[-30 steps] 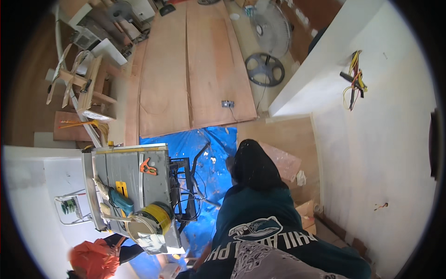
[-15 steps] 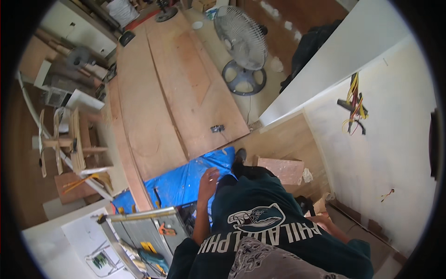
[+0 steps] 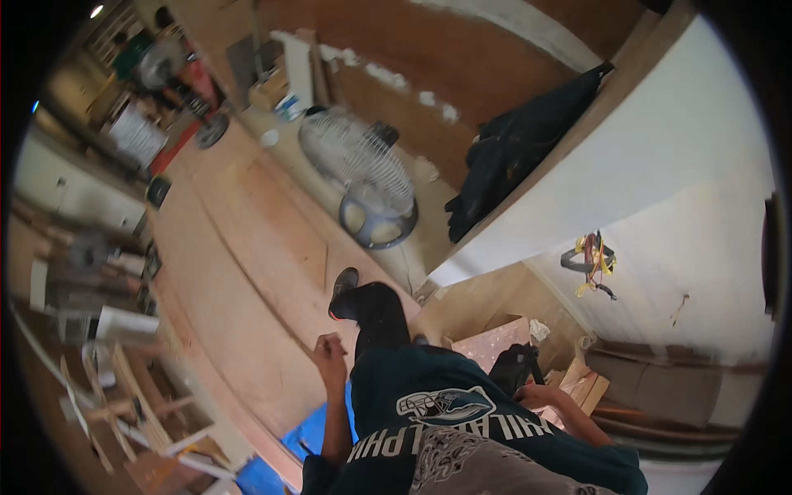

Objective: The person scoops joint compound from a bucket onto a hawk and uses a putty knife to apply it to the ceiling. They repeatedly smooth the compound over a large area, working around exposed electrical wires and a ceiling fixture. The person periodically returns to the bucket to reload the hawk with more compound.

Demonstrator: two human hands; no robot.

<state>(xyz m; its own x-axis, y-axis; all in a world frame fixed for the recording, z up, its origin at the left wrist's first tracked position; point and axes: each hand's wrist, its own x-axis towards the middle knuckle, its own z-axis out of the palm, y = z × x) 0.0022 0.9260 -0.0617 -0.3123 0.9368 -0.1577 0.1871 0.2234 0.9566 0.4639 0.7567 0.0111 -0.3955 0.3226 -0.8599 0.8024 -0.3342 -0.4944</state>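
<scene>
My left hand [image 3: 330, 346] hangs over the wooden panel [image 3: 247, 272], apart from it. Its fingers are loosely bent with a gap between them, and no object shows there. On my right side, my right hand [image 3: 538, 396] is closed on a black object [image 3: 515, 367] held beside my hip. Its kind I cannot make out. One dark shoe [image 3: 346, 282] of mine is planted on the panel, leg stretched forward.
Ahead stands a grey floor fan [image 3: 359, 169]. Dark cloth [image 3: 528, 140] hangs by the white wall [image 3: 652, 198], where loose wires [image 3: 590, 262] stick out. Wooden frames [image 3: 140, 396] are at left, a blue tarp [image 3: 318, 429] below, a pinkish board [image 3: 487, 342] near my right.
I have stepped forward onto the panel, and the view has swung right. A small dark device on the panel is out of sight. The black object has moved along with my right hand.
</scene>
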